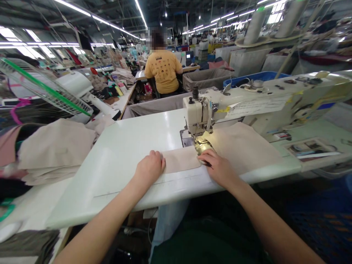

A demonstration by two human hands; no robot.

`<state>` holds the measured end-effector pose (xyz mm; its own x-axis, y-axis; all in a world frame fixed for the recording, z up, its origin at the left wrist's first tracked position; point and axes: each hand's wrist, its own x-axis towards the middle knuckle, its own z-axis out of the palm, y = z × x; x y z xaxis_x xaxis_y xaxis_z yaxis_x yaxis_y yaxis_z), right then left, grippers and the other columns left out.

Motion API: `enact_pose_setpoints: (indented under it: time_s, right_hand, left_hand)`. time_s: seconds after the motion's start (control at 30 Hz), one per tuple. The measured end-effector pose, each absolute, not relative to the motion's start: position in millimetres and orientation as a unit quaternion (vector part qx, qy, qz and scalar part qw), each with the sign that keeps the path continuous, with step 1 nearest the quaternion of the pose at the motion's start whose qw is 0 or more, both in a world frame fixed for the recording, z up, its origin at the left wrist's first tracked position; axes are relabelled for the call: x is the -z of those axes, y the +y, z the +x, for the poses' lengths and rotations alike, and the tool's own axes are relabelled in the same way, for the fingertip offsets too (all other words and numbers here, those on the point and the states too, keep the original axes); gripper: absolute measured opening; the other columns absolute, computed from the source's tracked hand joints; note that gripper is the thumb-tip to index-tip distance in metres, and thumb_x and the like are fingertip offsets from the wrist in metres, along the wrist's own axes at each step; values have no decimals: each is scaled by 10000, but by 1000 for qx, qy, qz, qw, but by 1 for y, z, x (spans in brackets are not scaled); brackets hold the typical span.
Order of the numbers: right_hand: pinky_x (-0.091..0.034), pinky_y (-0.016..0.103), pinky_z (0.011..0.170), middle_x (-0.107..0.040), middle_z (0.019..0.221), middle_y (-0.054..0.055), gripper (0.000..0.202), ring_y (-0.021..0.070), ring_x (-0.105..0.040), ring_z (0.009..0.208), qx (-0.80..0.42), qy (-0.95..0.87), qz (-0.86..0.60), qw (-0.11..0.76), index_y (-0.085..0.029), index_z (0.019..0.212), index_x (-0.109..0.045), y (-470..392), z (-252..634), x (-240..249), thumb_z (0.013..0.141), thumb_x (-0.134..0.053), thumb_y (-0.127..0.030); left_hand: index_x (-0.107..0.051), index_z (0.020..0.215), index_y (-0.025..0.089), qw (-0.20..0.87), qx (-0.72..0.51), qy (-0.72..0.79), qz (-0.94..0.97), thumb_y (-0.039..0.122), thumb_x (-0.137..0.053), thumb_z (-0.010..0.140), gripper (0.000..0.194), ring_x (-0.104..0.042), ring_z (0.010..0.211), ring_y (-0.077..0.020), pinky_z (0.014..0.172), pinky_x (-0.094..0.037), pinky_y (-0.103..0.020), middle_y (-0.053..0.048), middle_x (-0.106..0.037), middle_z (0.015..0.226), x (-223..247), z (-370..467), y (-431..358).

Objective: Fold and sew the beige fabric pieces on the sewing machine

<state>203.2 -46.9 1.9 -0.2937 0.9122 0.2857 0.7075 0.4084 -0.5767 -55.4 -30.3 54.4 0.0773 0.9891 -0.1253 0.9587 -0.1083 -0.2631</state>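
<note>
A beige fabric strip lies flat on the pale sewing table, its far edge close to the presser foot of the sewing machine. My left hand is closed on the strip's left end, fingers curled under. At the right end, the thumb and fingers of my right hand pinch the strip's edge beside a shiny brass-coloured metal guide. Dark metal shows beneath those fingers, too small to make out. A larger beige fabric piece spreads to the right, under the machine arm.
Folded beige fabric is piled at the left, near a white fan. A small tray with tools sits at the right. Thread cones stand behind the machine. Ahead, a person in a yellow shirt sits facing away.
</note>
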Motion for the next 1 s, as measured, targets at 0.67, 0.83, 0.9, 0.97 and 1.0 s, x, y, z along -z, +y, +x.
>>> enact_pose_setpoints:
  time_s: [0.67,0.83,0.9,0.97,1.0]
  right_hand:
    - [-428,252,690,-590,729,-68,660,137,-585,699,-389,-698,-528,286,-144,1386,-510,0,189,5,753,-698,-155]
    - [-425,244,670,-593,722,-76,760,133,-581,682,-412,-695,-517,284,-162,1443,-464,3,192,7,726,-712,-121]
    - [-422,246,668,-592,713,-81,789,134,-584,676,-410,-698,-514,282,-166,1459,-449,4,192,5,719,-718,-114]
    - [-412,246,658,-590,703,-86,809,131,-582,659,-400,-702,-522,276,-175,1469,-441,3,193,2,715,-728,-115]
    - [-406,247,652,-591,699,-88,815,131,-581,651,-392,-703,-528,271,-181,1472,-441,3,193,1,714,-734,-119]
  left_hand:
    - [-624,1106,47,45,-147,-656,-739,573,-430,999,571,-693,900,-330,698,-540,-362,-204,-641,1018,-58,-51,-37]
    - [-622,1111,53,43,-157,-659,-735,625,-467,970,609,-698,900,-324,710,-537,-349,-198,-637,1030,-60,-51,-37]
    - [-624,1111,49,43,-162,-657,-735,639,-473,962,627,-701,897,-323,706,-535,-341,-198,-636,1031,-61,-51,-37]
    - [-628,1109,42,42,-164,-655,-737,649,-473,958,645,-702,893,-326,700,-534,-340,-202,-636,1027,-60,-50,-36]
    - [-630,1108,36,41,-165,-653,-738,653,-473,956,654,-702,890,-329,699,-535,-343,-203,-636,1025,-60,-50,-36]
